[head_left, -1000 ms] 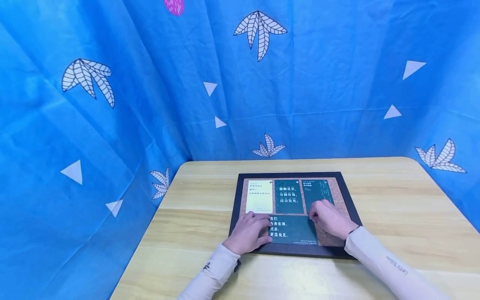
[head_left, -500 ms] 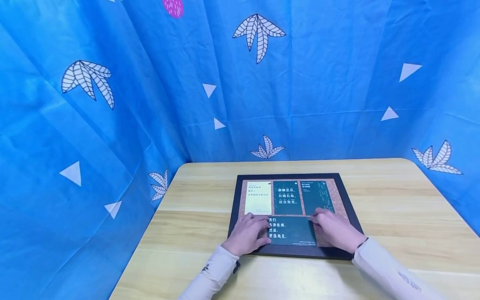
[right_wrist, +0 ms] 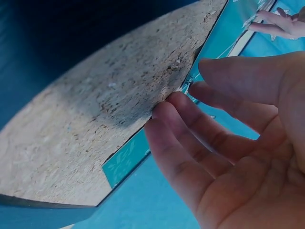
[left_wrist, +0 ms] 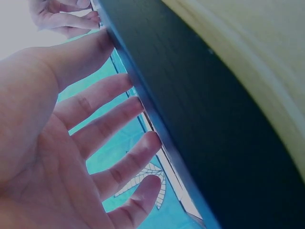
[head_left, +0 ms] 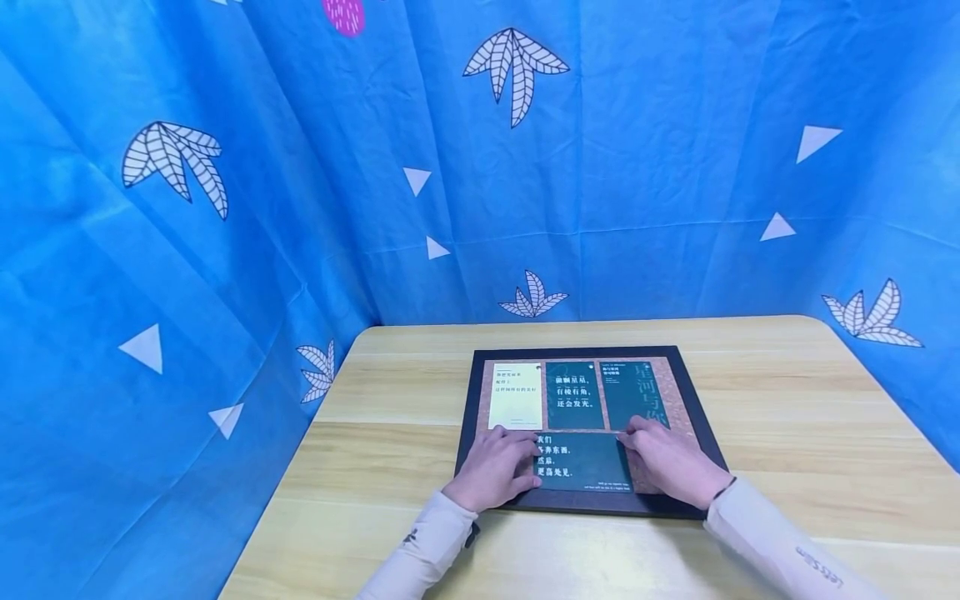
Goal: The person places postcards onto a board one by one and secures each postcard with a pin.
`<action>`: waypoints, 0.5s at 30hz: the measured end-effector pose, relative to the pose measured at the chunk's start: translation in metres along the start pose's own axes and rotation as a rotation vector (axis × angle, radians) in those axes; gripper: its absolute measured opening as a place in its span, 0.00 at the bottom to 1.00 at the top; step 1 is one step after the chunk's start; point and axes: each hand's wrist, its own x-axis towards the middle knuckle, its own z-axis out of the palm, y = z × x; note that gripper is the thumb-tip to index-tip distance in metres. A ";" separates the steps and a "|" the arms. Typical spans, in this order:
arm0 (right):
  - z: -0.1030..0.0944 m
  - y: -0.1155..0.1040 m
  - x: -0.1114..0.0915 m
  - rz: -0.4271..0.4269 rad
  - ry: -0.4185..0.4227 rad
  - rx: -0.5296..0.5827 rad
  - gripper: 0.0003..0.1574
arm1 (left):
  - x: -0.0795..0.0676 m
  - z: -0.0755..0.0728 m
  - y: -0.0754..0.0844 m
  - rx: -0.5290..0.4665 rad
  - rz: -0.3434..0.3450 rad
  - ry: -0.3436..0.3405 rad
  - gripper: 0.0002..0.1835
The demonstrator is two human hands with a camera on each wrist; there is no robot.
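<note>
A wide dark green card (head_left: 581,467) with white lettering lies across the lower part of a black-framed cork board (head_left: 592,501). My left hand (head_left: 495,468) rests on the card's left end with spread fingers, thumb by the lower frame, as the left wrist view also shows. At the card's upper right corner my right hand (head_left: 670,458) pinches a small shiny pin (right_wrist: 188,84) between thumb and forefinger; its exact shape is too small to tell. The other right fingertips (right_wrist: 162,112) touch the cork.
Above the wide card, a pale yellow card (head_left: 516,400), a green card (head_left: 562,417) and another green card (head_left: 622,392) stand in a row on the board. The board lies on a light wooden table (head_left: 375,467). Blue patterned cloth (head_left: 637,167) hangs behind and at the left.
My right hand has shifted slightly right and down at the card's corner, uncovering more of the upper right green card, then held nearly still. The left hand stays put.
</note>
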 end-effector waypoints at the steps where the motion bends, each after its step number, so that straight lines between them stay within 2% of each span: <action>1: 0.000 0.000 0.000 0.000 0.000 -0.001 0.15 | 0.000 0.000 0.000 -0.001 0.000 0.000 0.24; 15: 0.002 0.001 0.001 0.011 -0.019 0.009 0.17 | 0.000 0.000 0.001 -0.003 -0.002 0.001 0.23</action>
